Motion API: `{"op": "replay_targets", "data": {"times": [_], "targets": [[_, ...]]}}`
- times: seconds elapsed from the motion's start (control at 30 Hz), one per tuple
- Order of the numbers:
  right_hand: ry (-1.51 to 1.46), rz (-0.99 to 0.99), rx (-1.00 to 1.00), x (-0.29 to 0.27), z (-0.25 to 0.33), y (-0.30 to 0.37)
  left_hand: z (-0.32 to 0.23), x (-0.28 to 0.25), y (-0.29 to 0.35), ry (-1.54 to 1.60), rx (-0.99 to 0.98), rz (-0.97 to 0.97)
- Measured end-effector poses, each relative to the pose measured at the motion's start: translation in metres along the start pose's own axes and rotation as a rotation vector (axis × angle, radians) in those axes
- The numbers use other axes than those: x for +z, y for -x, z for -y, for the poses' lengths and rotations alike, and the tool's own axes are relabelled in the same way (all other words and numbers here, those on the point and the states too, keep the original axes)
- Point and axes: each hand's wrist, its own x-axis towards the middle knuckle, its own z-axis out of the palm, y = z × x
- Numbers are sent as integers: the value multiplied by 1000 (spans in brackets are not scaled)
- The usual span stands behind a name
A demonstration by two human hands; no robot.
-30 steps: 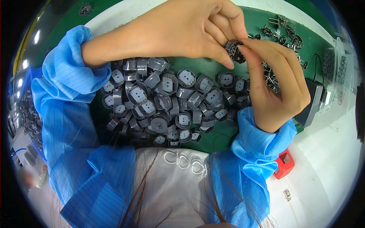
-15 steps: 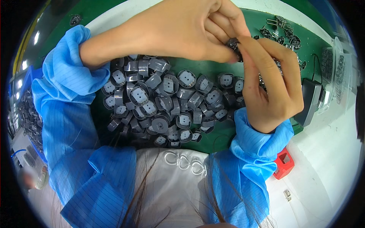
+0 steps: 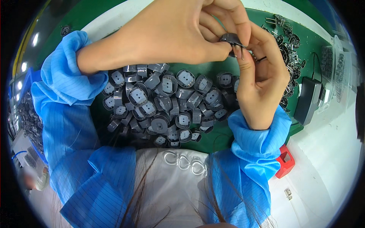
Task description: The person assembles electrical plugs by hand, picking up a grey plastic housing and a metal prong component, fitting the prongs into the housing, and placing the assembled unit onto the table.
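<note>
My left hand (image 3: 178, 36) comes across from the left, closed. Its thumb and fingers pinch a small dark grey rounded part with thin metal pins (image 3: 230, 38). From the right, my right hand (image 3: 264, 78) meets it, its thumb tip pressed against the pins and its fingers curled behind. A thin black bit (image 3: 261, 59) shows by the right fingers; what it belongs to is hidden. Below both hands lies a heap of dark grey plastic housings (image 3: 159, 102), many with light grey slotted faces turned up.
Black pronged pieces (image 3: 291, 57) lie heaped on the green mat (image 3: 224, 138) at the right. Beside them are a dark grey box (image 3: 307, 102) with a cable, a clear plastic tray (image 3: 338, 81) and a red block (image 3: 285, 161). A blue bin (image 3: 37, 148) of parts stands at far left.
The dark part has tilted, and its metal pins now show pointing down. My right hand has turned, bringing its thumb up against the pins. My left hand has shifted slightly left.
</note>
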Motion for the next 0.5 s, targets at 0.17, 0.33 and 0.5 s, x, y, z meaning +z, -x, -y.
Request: {"op": "replay_targets", "data": {"times": [0.17,0.33,0.5], "targets": [[-79,-83,-28,-2,-2,-6,-37,-6,-19,222,-867,-171],[382,-227,-32,-29,-15,-14,-14,-53,-5,-330,-792,-177],[608,-127,-201,-32,-19,-15,-2,-86,20,-987,-866,-46]]}}
